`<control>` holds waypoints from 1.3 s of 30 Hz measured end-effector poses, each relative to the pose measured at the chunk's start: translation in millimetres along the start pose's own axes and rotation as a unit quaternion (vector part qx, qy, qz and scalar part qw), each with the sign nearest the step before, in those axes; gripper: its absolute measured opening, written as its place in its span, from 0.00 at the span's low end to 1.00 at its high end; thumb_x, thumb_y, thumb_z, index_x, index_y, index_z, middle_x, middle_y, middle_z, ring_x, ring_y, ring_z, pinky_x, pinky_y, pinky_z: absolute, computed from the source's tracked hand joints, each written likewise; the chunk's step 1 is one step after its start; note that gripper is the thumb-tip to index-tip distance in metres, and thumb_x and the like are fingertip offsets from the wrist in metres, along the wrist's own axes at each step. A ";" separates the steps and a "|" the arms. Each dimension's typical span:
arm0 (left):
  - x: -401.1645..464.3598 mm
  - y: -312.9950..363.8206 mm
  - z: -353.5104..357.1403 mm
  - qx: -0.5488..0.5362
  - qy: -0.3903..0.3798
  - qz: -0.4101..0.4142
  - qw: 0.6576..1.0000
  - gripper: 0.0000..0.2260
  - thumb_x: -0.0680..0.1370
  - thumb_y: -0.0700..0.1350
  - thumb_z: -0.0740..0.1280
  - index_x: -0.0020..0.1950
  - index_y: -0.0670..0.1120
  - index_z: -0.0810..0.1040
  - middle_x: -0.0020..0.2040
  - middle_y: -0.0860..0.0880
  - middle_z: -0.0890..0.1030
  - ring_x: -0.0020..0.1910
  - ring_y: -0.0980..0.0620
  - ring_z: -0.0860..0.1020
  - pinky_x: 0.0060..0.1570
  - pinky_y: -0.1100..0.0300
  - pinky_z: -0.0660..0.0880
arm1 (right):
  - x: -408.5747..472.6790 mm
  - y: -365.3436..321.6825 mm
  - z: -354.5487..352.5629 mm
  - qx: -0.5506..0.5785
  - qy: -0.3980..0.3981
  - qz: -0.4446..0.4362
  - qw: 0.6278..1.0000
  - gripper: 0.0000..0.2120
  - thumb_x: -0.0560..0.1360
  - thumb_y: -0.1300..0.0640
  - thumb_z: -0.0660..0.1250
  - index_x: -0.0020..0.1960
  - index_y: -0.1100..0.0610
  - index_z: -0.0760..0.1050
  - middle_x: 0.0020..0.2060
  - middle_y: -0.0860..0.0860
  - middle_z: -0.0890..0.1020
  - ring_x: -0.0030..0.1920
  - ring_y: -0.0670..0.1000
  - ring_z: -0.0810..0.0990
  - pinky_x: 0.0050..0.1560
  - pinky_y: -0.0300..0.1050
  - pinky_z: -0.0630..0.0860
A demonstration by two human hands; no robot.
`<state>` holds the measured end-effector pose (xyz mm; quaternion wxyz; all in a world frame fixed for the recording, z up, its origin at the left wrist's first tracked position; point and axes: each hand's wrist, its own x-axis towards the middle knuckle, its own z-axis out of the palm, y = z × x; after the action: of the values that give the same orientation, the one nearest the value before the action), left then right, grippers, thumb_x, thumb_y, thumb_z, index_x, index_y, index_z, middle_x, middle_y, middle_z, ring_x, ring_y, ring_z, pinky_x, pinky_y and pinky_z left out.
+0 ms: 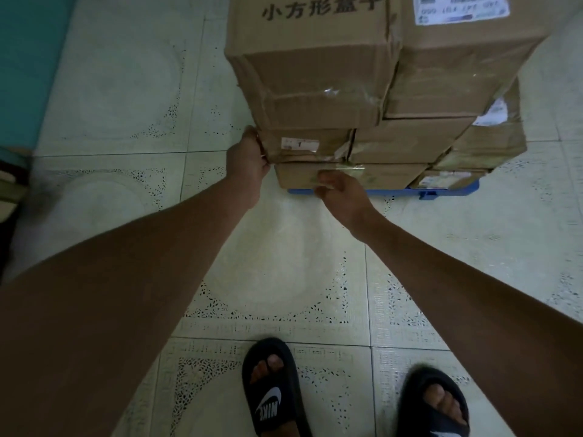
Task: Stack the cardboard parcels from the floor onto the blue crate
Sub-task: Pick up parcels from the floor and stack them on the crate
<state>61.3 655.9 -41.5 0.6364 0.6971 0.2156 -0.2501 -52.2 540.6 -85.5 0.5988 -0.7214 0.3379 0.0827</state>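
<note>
Down on the tiled floor [284, 247], a blue crate [441, 188], only its front edge visible under a stack of cardboard parcels. Three layers on it: two big boxes on top, the left one [315, 58] with black printed characters, the right one [467, 64] with a white label; flatter boxes in the middle; at the bottom front a low box [378, 178] with yellowish tape, directly on the crate.

Left hand [249, 159] at the left corner of the stack, against the middle box [309, 146] with the small white sticker; fingers curled around that corner, fingertips hidden behind the cardboard. Right hand [339, 190] at the front face of the low box, thumb and fingers bent and touching its lower edge near the tape; impossible to tell whether pinching the tape or only pressing.

Both arms stretched forward. Below, two feet in black slippers [273, 389].
</note>
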 end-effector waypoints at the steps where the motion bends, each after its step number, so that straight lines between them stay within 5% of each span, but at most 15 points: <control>1: 1.6 0.2 -1.2 0.000 -0.004 -0.004 1.000 0.10 0.80 0.51 0.62 0.51 0.47 0.79 0.46 0.49 0.82 0.47 0.51 0.80 0.42 0.61 0.77 | 2.0 0.1 1.4 -0.001 0.002 -0.001 1.000 0.20 0.77 0.55 0.68 0.67 0.56 0.73 0.63 0.53 0.77 0.61 0.52 0.76 0.55 0.39 0.69; 10: 6.8 13.6 -3.6 0.071 -0.050 -0.031 0.996 0.07 0.80 0.51 0.62 0.50 0.52 0.78 0.48 0.51 0.81 0.50 0.51 0.80 0.54 0.52 0.77 | 2.3 -17.6 -9.8 -0.080 0.034 -0.023 0.996 0.15 0.78 0.54 0.61 0.45 0.67 0.76 0.36 0.55 0.75 0.39 0.52 0.72 0.36 0.43 0.66; 13: 7.0 10.7 -3.7 0.078 -0.047 -0.035 0.995 0.08 0.80 0.52 0.63 0.52 0.50 0.77 0.48 0.51 0.80 0.51 0.51 0.79 0.55 0.53 0.76 | -1.4 -15.4 -18.2 -0.074 0.048 -0.004 0.996 0.11 0.76 0.56 0.63 0.38 0.62 0.72 0.34 0.54 0.71 0.36 0.50 0.69 0.33 0.42 0.64; 16: 7.2 9.1 -4.3 0.083 -0.038 -0.044 0.995 0.12 0.80 0.50 0.63 0.59 0.47 0.77 0.54 0.47 0.81 0.54 0.48 0.80 0.53 0.52 0.76 | -7.4 -11.5 -25.5 -0.054 0.058 0.030 0.996 0.10 0.74 0.57 0.64 0.39 0.62 0.73 0.34 0.53 0.73 0.37 0.50 0.71 0.35 0.42 0.65; 20: 7.8 8.1 -2.0 0.095 -0.036 -0.046 0.994 0.10 0.80 0.47 0.63 0.59 0.46 0.76 0.55 0.46 0.80 0.54 0.47 0.79 0.51 0.52 0.76 | -19.4 2.2 -47.2 -0.057 0.092 0.058 0.992 0.15 0.76 0.57 0.63 0.54 0.69 0.76 0.44 0.60 0.81 0.46 0.57 0.79 0.42 0.42 0.72; 24: 10.3 4.7 -2.4 0.093 -0.033 -0.044 0.994 0.10 0.80 0.49 0.62 0.58 0.48 0.76 0.55 0.47 0.81 0.55 0.48 0.80 0.55 0.51 0.76 | -25.1 19.4 -87.5 -0.088 0.243 0.065 0.964 0.12 0.75 0.61 0.60 0.44 0.68 0.79 0.35 0.58 0.79 0.38 0.56 0.77 0.38 0.39 0.73; 27: 13.4 3.1 -1.7 0.070 -0.034 -0.030 0.997 0.12 0.80 0.50 0.58 0.61 0.52 0.76 0.57 0.49 0.80 0.55 0.49 0.79 0.59 0.52 0.72 | -25.9 34.3 -136.0 0.063 0.400 0.095 0.909 0.14 0.69 0.56 0.58 0.39 0.61 0.80 0.36 0.59 0.83 0.40 0.60 0.82 0.42 0.57 0.80; 29: 14.1 1.1 0.5 0.058 -0.042 -0.030 0.997 0.14 0.79 0.52 0.57 0.62 0.55 0.75 0.59 0.50 0.79 0.58 0.49 0.77 0.62 0.52 0.70 | -26.3 42.0 -171.0 0.136 0.450 0.106 0.876 0.12 0.67 0.52 0.56 0.34 0.55 0.76 0.36 0.57 0.82 0.40 0.59 0.81 0.43 0.57 0.79; 31: 13.0 -2.6 3.5 0.039 -0.060 -0.045 0.996 0.18 0.79 0.55 0.56 0.66 0.54 0.74 0.62 0.51 0.78 0.60 0.50 0.76 0.60 0.53 0.72 | -28.3 35.7 -195.2 0.210 0.443 0.116 0.864 0.11 0.68 0.48 0.58 0.38 0.51 0.77 0.39 0.52 0.81 0.43 0.53 0.78 0.48 0.52 0.73; 33: 11.5 -5.7 6.1 0.017 -0.066 -0.050 0.996 0.19 0.78 0.55 0.56 0.67 0.54 0.74 0.62 0.51 0.78 0.60 0.51 0.78 0.53 0.56 0.75 | -25.4 35.9 -211.6 0.272 0.376 0.130 0.876 0.19 0.76 0.42 0.57 0.58 0.51 0.78 0.55 0.50 0.80 0.58 0.51 0.75 0.63 0.51 0.68; 35: 12.1 -7.4 5.7 0.014 -0.068 -0.047 0.996 0.20 0.78 0.55 0.56 0.67 0.53 0.75 0.62 0.50 0.79 0.59 0.52 0.78 0.50 0.57 0.77 | -17.9 39.6 -222.7 0.271 0.303 0.131 0.904 0.26 0.80 0.38 0.50 0.72 0.49 0.68 0.70 0.50 0.71 0.71 0.51 0.67 0.73 0.56 0.58; 39: 14.6 -8.3 4.6 0.017 -0.077 -0.037 0.996 0.20 0.79 0.56 0.55 0.69 0.52 0.72 0.62 0.51 0.78 0.60 0.52 0.78 0.54 0.58 0.76 | -8.7 32.2 -222.4 0.254 0.208 0.129 0.936 0.30 0.80 0.35 0.44 0.76 0.47 0.61 0.75 0.48 0.65 0.76 0.52 0.60 0.74 0.60 0.54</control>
<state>67.2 651.9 -57.3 0.6298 0.6779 0.1868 -0.3299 -141.1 337.6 -47.0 0.6623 -0.4970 0.5548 -0.0811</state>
